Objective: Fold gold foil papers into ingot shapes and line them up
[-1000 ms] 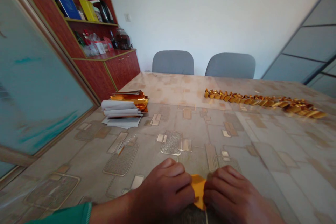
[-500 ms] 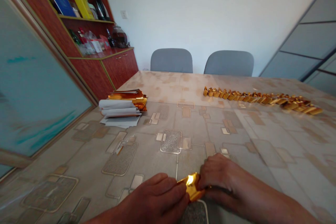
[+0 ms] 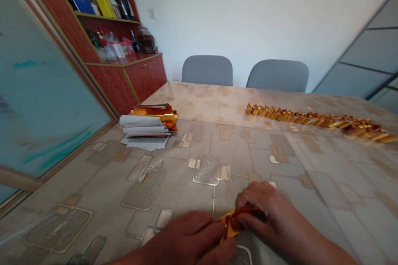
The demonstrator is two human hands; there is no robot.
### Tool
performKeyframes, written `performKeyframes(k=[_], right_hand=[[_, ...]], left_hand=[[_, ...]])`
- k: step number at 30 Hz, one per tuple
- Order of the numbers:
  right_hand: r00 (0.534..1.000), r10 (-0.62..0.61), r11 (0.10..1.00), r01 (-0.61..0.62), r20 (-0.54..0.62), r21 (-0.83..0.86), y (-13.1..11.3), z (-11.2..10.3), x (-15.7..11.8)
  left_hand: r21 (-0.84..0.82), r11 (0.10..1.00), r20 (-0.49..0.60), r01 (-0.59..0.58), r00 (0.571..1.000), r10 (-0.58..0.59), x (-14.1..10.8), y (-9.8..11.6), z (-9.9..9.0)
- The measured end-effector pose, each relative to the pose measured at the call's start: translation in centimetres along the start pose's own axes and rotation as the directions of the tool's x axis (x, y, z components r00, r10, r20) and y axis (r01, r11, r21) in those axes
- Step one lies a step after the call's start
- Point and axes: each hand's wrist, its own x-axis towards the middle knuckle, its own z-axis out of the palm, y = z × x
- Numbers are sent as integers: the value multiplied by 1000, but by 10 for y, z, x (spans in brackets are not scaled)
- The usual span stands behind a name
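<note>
A small piece of folded gold foil (image 3: 231, 222) sits at the near edge of the table, pinched between both hands. My left hand (image 3: 186, 240) grips its left end from the lower left, and the fingers hide part of it. My right hand (image 3: 264, 215) holds its right end with the fingers curled over the top. Farther left, a stack of white paper (image 3: 144, 132) lies under a bundle of gold foil sheets (image 3: 154, 112). A long row of folded gold foil ingots (image 3: 320, 121) runs across the far right of the table.
The patterned beige table (image 3: 93, 186) spreads out around my hands. A red wooden cabinet (image 3: 124, 78) with bottles and jars stands at the far left, beside a large glass panel (image 3: 40, 83). Two grey chairs (image 3: 242, 72) stand past the far edge.
The foil has gone from a flat yellow piece to a narrower, crumpled gold shape. My right hand has moved up and away from my body, and my left hand has dropped lower.
</note>
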Motion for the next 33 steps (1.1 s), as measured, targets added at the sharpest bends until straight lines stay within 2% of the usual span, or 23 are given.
performKeyframes(k=[5,11,18,24,30,33], right_hand=[[1000,-10,997,9,-23,-71,1,5,-2],[999,-12,989,5,-45,-145,3,9,-3],[995,-69,975,54,-66,-213,4,12,-2],[990,-106,964,80,-91,-252,4,14,-2],[984,-113,966,77,-136,-248,3,13,-2],[981,-124,963,83,-148,-254,1,12,-1]], left_hand=[[14,1000,-44,-1,999,1,0,1,4],[17,1000,-1,9,1000,-9,1,3,2],[28,999,76,27,997,-29,0,6,-2],[61,997,134,40,990,-48,2,5,4],[151,989,-29,8,1000,-3,1,3,16],[165,986,-60,-5,998,16,1,1,16]])
